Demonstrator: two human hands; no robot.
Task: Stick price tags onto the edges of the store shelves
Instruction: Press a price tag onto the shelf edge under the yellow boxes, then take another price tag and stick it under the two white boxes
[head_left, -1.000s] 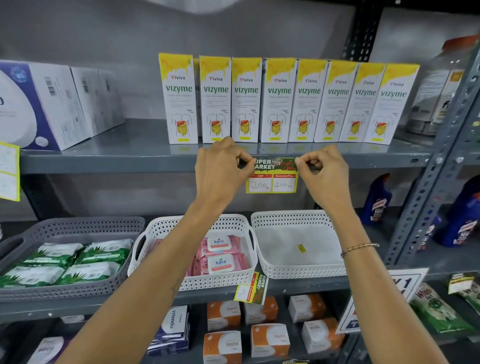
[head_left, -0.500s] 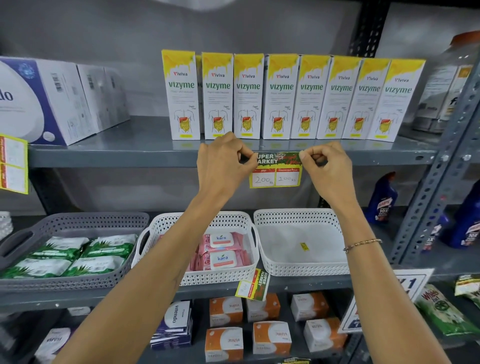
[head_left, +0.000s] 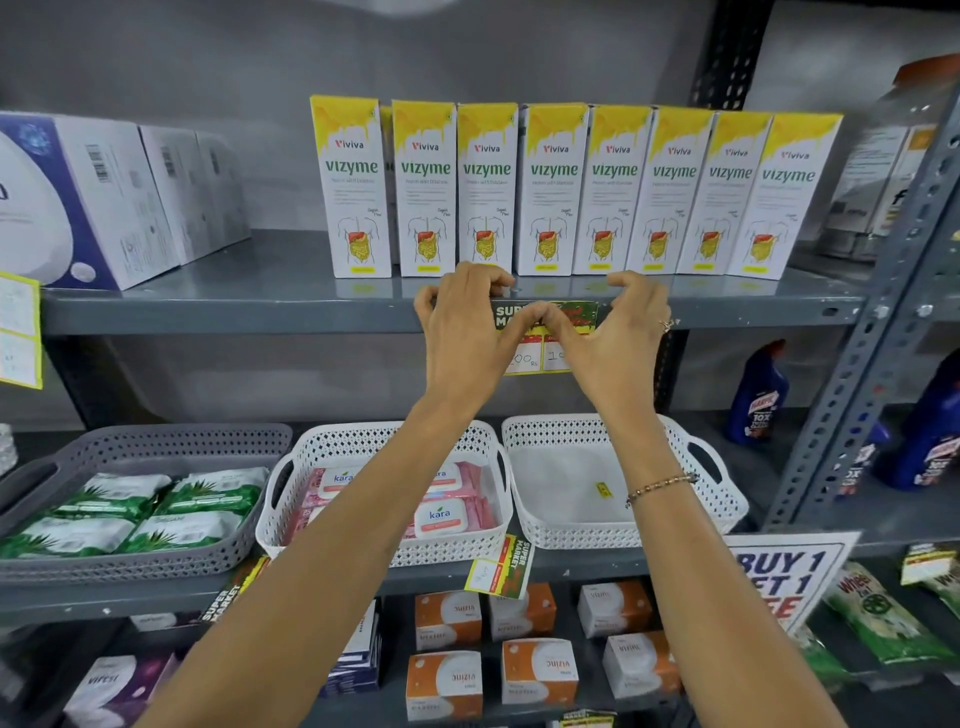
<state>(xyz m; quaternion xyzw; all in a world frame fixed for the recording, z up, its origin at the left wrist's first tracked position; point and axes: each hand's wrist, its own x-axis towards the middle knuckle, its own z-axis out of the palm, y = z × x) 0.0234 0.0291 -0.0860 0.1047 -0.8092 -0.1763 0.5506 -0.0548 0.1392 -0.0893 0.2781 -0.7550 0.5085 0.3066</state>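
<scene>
A green, red and yellow price tag (head_left: 583, 314) lies against the front edge of the grey upper shelf (head_left: 260, 314), below a row of yellow-and-white Vizyme boxes (head_left: 553, 192). My left hand (head_left: 462, 338) and my right hand (head_left: 618, 343) are both on it. The two thumbs meet at the tag's middle and press it to the edge, while the fingers curl over the shelf lip at either side. The hands cover much of the tag; only its top right part and bits of the white price fields show.
Another tag (head_left: 18, 332) hangs at the far left, and one (head_left: 501, 566) tilts on the lower shelf edge. Below stand a grey basket (head_left: 156, 441) and white baskets (head_left: 722, 499). A slotted post (head_left: 883, 312), blue bottles (head_left: 758, 400) and a sale sign (head_left: 784, 577) are at right.
My hands left the tag's top corners and moved inward; the thumbs now press its middle and the fingers have opened over the shelf lip. The camera came closer.
</scene>
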